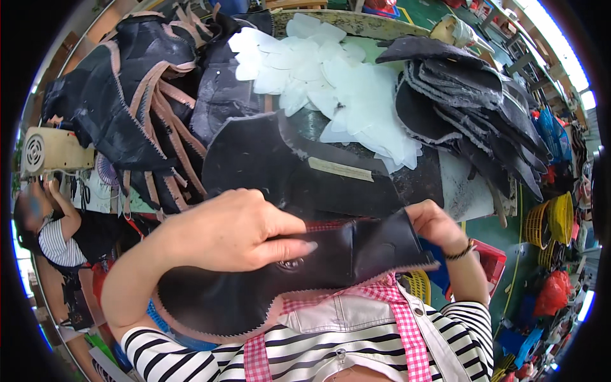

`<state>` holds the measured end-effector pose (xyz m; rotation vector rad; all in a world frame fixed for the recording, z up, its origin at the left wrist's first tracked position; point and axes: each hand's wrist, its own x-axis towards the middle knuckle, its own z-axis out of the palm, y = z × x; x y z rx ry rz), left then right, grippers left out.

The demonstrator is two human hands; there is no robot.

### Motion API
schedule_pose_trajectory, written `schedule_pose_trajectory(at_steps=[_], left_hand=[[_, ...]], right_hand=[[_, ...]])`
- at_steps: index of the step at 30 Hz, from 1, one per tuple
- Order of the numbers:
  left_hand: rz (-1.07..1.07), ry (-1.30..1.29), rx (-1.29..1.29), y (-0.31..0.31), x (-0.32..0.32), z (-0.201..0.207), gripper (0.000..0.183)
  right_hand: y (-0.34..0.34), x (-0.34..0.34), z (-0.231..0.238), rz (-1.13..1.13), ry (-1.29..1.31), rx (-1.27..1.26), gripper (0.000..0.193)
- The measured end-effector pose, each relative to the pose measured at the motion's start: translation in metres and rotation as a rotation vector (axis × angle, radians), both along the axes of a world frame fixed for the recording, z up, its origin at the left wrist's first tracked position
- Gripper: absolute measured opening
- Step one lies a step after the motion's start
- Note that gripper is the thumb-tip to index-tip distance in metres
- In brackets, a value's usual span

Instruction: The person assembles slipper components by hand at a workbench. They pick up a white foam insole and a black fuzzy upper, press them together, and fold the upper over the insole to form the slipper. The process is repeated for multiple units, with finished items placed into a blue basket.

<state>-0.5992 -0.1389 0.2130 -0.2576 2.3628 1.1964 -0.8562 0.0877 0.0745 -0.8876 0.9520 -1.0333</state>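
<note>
A black leather piece (324,254), with zigzag-cut edges and a pinkish border, is stretched between my hands close to my body. My left hand (232,229) grips its upper edge, thumb lying on the smooth face beside a small round embossed mark; the fingers behind it are partly hidden. At the other end, my right hand (436,226) is closed round the upper right corner, with most fingertips out of sight behind the leather. Just beyond lies a flat dark curved piece (254,159) carrying a beige strip of tape (340,169).
Black pieces with pink-brown zigzag edges (133,83) are heaped at the left. Thin whitish cut sheets (356,83) spread across the table's middle. Dark fuzzy-edged pieces (458,95) are stacked at right. Another person (60,235) sits at far left near a beige machine (54,149).
</note>
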Motion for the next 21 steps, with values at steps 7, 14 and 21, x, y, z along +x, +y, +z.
schedule_pose_trajectory(at_steps=[7,14,21], left_hand=[[-0.183,-0.189,-0.003,-0.058,-0.084,-0.027,0.048],[-0.137,-0.370,0.126,-0.098,-0.107,-0.132,0.051],[-0.144,-0.328,0.119,-0.101,-0.117,-0.145,0.055]], right_hand=[[-0.007,0.021,-0.007,-0.449,0.457,0.138,0.031],[-0.043,0.002,-0.025,-0.441,0.766,0.245,0.032],[-0.052,0.003,-0.023,-0.457,0.814,0.346,0.029]])
